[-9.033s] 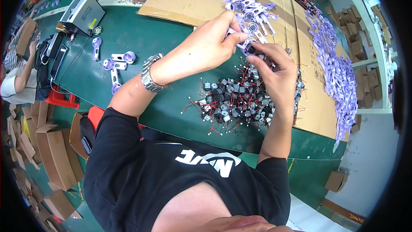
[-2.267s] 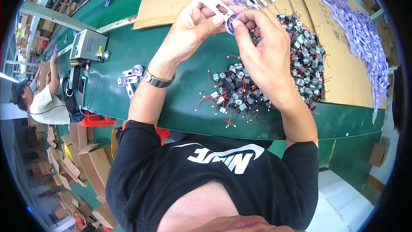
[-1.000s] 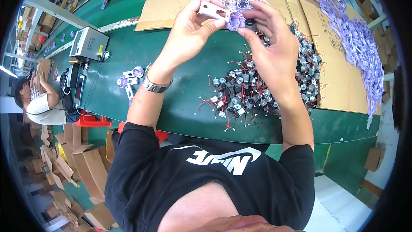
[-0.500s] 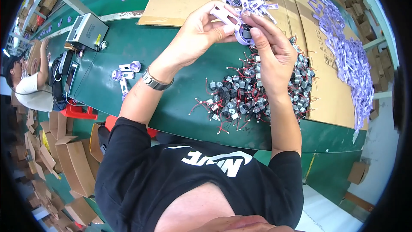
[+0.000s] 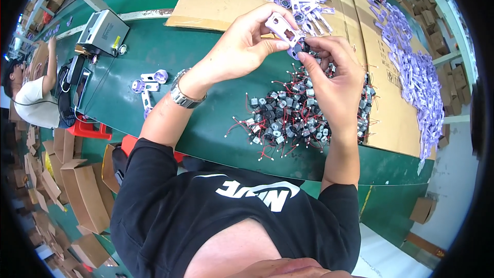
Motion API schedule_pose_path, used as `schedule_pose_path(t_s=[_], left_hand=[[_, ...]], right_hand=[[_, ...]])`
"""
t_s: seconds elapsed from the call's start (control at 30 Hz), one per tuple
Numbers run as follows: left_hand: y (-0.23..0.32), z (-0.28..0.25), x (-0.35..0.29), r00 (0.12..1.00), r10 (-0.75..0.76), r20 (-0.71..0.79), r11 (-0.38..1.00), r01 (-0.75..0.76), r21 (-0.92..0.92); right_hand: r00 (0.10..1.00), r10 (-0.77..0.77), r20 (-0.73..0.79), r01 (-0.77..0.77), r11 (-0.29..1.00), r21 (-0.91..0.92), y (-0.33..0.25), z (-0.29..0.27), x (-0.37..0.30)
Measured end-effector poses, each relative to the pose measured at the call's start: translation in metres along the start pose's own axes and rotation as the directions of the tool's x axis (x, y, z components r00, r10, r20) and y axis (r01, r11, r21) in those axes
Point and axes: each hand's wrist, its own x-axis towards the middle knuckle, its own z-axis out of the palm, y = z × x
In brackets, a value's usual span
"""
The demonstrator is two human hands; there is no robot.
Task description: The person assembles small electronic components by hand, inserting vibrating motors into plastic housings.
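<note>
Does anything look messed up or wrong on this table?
A few purple parts lie apart at the left, away from the big purple pile at the right. The motors are jumbled in a heap too. It looks a bit messy, but I see nothing clearly broken.

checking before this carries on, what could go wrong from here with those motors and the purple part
The dark piece at the right hand's fingertips might slip or seat crooked in the round end of the purple part, which the left hand grips by its arm.
The red wires in the motor pile overlap, so lifting one motor could drag others.
The pile's near side lies close to the table's front edge, so a knocked motor might fall.
</note>
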Motion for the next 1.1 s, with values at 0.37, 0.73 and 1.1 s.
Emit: schedule_pose_path(t_s=[0.37,0.73,1.1], left_hand=[[0.0,-0.005,0.0,0.999,-0.008,0.034,1.0,0.007,0.028],[0.004,-0.005,-0.001,0.991,0.051,0.121,0.995,-0.062,0.084],[0.004,-0.009,-0.002,0.995,0.015,0.097,0.998,-0.021,0.06]], right_hand=[[0.984,0.17,0.049,-0.177,0.922,0.345,0.007,0.004,-0.003],[0.814,0.212,0.54,-0.529,0.653,0.541,0.019,-0.019,0.005],[0.82,0.189,0.54,-0.543,0.556,0.629,0.019,-0.009,0.002]])
